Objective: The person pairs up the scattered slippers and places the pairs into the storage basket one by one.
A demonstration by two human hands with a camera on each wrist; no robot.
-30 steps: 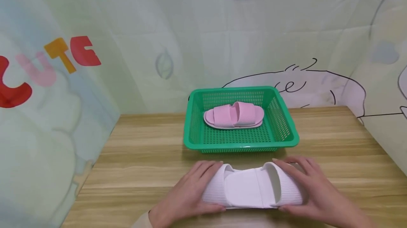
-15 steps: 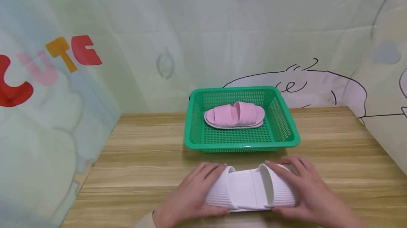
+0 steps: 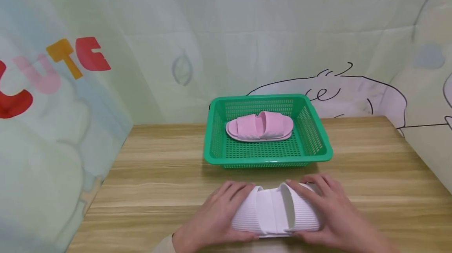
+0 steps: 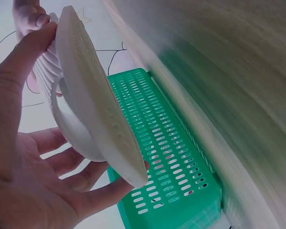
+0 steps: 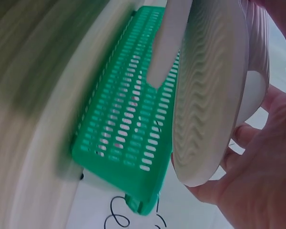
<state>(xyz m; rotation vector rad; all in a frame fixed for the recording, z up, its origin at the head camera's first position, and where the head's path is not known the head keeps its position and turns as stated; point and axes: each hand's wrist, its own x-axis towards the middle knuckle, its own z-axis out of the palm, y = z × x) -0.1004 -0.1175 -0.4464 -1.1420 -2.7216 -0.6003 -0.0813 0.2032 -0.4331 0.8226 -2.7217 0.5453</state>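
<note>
Two white ribbed-strap slippers are held end to end and overlapping, close over the table front in the head view. My left hand (image 3: 219,215) grips the left slipper (image 3: 247,210) around its strap, thumb on the near side and fingers on the far side. The right slipper (image 3: 306,210) is held the same way by my right hand (image 3: 326,213). Its wavy sole (image 5: 207,100) faces the camera in the right wrist view, with the tip of the other slipper beside it. A pair of pink slippers (image 3: 272,125) lies overlapped inside the green basket (image 3: 266,160).
Behind the hands, the green basket stands on the wooden table (image 3: 159,166) near its back edge. A printed curtain (image 3: 219,37) hangs directly behind the table and along its left side.
My right hand has shifted left and my left hand slightly right, bringing the two white straps closer together, so the slippers overlap more. The basket and pink slippers stay put.
</note>
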